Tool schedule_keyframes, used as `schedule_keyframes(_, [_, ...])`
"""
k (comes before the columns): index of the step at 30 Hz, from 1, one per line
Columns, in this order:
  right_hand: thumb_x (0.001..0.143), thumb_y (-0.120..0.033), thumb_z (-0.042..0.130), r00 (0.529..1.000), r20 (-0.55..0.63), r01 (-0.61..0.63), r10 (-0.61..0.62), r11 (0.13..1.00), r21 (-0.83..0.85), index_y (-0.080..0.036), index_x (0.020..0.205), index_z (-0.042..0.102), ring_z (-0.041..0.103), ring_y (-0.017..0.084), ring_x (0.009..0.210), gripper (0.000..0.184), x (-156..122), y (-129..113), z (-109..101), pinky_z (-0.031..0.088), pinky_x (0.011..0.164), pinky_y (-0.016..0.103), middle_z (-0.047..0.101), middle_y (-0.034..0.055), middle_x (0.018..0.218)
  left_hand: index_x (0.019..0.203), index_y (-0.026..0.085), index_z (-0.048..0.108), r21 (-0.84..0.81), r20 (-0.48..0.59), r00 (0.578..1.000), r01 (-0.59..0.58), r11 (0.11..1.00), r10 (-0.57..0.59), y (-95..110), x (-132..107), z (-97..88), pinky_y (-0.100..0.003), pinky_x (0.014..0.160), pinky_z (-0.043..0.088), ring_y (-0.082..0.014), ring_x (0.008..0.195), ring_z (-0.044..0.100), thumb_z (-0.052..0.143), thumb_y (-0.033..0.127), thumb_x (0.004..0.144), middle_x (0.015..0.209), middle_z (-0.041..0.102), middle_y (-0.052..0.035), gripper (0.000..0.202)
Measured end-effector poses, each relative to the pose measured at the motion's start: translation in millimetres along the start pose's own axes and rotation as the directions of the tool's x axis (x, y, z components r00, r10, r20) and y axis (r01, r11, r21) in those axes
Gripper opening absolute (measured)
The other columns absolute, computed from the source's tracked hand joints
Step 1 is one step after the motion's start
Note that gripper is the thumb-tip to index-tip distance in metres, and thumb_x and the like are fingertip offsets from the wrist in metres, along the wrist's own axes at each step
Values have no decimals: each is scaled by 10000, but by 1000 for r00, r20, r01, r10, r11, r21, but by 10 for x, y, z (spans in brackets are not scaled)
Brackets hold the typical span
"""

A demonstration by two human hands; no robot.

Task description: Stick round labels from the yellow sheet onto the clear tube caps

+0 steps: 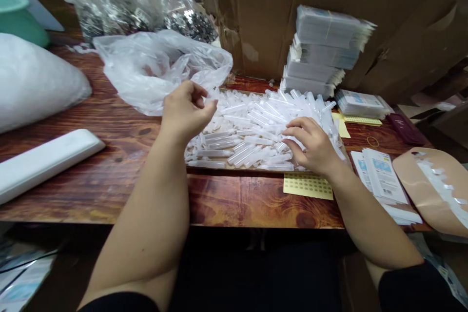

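Observation:
A shallow cardboard tray holds a heap of translucent plastic tubes, many lying at different angles. Over the tray's back left corner is my left hand, its fingers curled in toward the thumb. A whitish bit shows at those fingertips, too small to make out. My right hand reaches into the right side of the heap, thumb and fingers bent round a tube among the others. Behind my left hand lies a crumpled clear plastic bag, its mouth toward the tray.
Banded stacks of printed cards stand behind the tray, against a large cardboard box. Yellow sticker sheets, loose cards and a beige board lie right. A white long case and full white bag sit left.

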State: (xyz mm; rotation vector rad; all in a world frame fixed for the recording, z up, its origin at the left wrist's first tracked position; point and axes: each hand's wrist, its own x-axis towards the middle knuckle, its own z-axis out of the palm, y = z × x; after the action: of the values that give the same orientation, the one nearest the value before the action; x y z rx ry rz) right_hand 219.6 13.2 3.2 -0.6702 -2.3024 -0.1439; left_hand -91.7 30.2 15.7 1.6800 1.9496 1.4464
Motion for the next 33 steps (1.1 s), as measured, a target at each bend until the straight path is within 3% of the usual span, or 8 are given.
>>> schedule_keyframes(3, [1009,-161,524,989,109,96,-102,994,57,-180,978,671,622,222,919,152,184,-130,111,524,802,357,678,109,1011,736,245,514,-618,-8,984,133,775,-175,-48,56,-51,-297,567,322,-115,548,416,773,210,688,610,457,58,265])
schedule_keyframes(5, [1014,-162,492,957,248,127,-148,987,98,-166,957,681,607,219,904,198,386,-234,224,496,796,347,675,117,1013,732,249,486,-782,86,973,200,590,-216,-80,79,-113,-281,538,316,-107,549,436,787,266,654,597,487,57,312])
schedule_keyframes(11, [911,-64,539,787,614,-65,-54,983,170,-155,963,726,621,202,946,214,1195,-606,826,446,827,302,698,97,1058,792,251,443,-882,135,979,190,432,-154,-161,50,-407,-307,648,371,-128,758,495,822,445,570,715,526,26,480])
schedule_keyframes(18, [782,16,618,676,736,-130,-34,978,164,-166,941,761,646,204,878,281,1625,-955,1308,426,765,285,762,65,984,846,270,515,-855,138,982,185,484,-131,-275,-2,-512,-361,715,322,-213,1036,499,780,668,478,887,587,-30,604])
schedule_keyframes(21, [753,47,594,656,755,-147,-19,977,152,-158,851,758,636,197,822,280,1633,-981,1331,425,747,288,765,68,932,883,270,576,-870,192,972,232,436,-136,-286,24,-484,-347,727,388,-192,992,536,823,568,491,941,646,-17,551])
schedule_keyframes(26, [798,-6,640,627,779,-214,26,967,140,-152,723,733,609,168,745,189,1676,-896,1402,443,736,274,748,41,800,997,192,708,-892,339,938,345,291,-71,-152,36,-394,-268,589,452,-108,642,509,701,339,785,767,589,-18,258])
schedule_keyframes(30, [804,-26,692,663,747,-281,55,943,180,-153,684,718,614,141,771,177,1702,-879,1495,460,773,240,742,18,779,954,113,688,-879,472,875,476,22,-104,-68,39,-353,-168,466,370,-52,484,376,585,180,906,641,441,33,132])
schedule_keyframes(33, [772,-35,721,721,686,-336,97,915,224,-159,639,718,634,150,752,182,1673,-856,1444,467,750,245,717,6,696,924,126,666,-881,465,879,471,35,-106,-89,57,-355,-145,439,339,-38,453,318,618,263,952,632,420,52,148])
